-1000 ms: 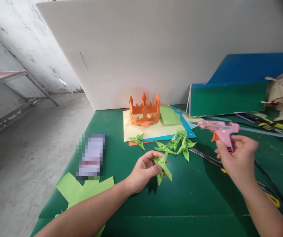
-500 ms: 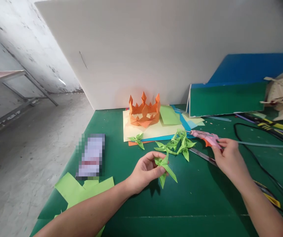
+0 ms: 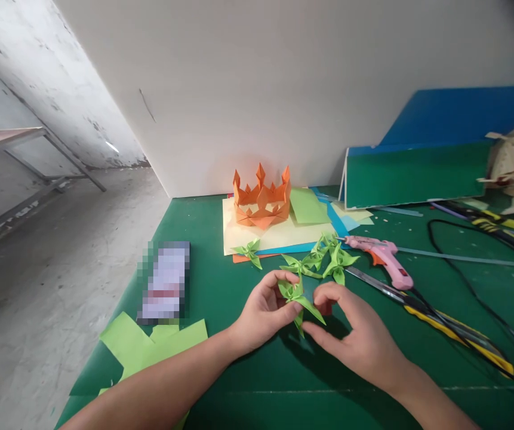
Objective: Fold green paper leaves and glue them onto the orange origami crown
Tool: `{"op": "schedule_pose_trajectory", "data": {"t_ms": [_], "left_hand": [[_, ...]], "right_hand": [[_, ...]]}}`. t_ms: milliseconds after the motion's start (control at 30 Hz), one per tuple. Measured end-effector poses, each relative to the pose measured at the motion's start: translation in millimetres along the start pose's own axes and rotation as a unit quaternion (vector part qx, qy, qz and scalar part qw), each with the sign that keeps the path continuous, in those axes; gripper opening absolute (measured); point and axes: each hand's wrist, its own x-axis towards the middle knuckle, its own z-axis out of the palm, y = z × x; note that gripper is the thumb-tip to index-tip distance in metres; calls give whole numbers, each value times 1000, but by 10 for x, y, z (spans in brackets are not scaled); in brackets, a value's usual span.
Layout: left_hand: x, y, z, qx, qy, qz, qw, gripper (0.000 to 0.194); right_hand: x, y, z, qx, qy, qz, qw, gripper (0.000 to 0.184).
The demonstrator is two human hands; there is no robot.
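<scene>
My left hand (image 3: pixel 268 307) pinches a green folded-paper flower (image 3: pixel 296 294) above the table, thumb in front. Close on its right, my right hand (image 3: pixel 350 325) has thumb and fingers apart, with the thumb tip by a lower petal; I cannot tell if it touches. Several more green paper flowers (image 3: pixel 339 260) lie just beyond, and a single one (image 3: pixel 250 252) is farther left. A pink glue gun (image 3: pixel 384 257) lies on its side behind my right hand, its nozzle toward the flowers.
An orange paper crown (image 3: pixel 262 203) stands on stacked coloured sheets (image 3: pixel 234 236). A blurred-out phone (image 3: pixel 167 283) and green paper pieces (image 3: pixel 162 349) lie at left. A yellow-handled tool with metal blades (image 3: pixel 454 331), a black cord (image 3: pixel 458 280) and a green board (image 3: pixel 418 176) are at right.
My right hand has let go of the glue gun, which now lies on the table, and has come left to the paper flower. My left hand keeps its hold, the flower slightly turned.
</scene>
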Motion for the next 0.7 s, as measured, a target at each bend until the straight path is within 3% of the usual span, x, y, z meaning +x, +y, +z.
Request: {"op": "schedule_pose_trajectory", "data": {"t_ms": [100, 333, 567, 700], "left_hand": [[-2, -25, 3, 16, -13, 5, 1000, 30], [-21, -61, -29, 107, -48, 45, 992, 21], [-44, -61, -36, 243, -38, 71, 967, 24], [-53, -69, -26, 276, -41, 54, 959, 37]], "right_hand": [[1, -1, 7, 3, 46, -3, 999, 4], [14, 12, -11, -34, 83, -31, 995, 6], [-6, 85, 24, -93, 46, -97, 990, 29], [-10, 76, 24, -120, 30, -95, 988, 29]]}}
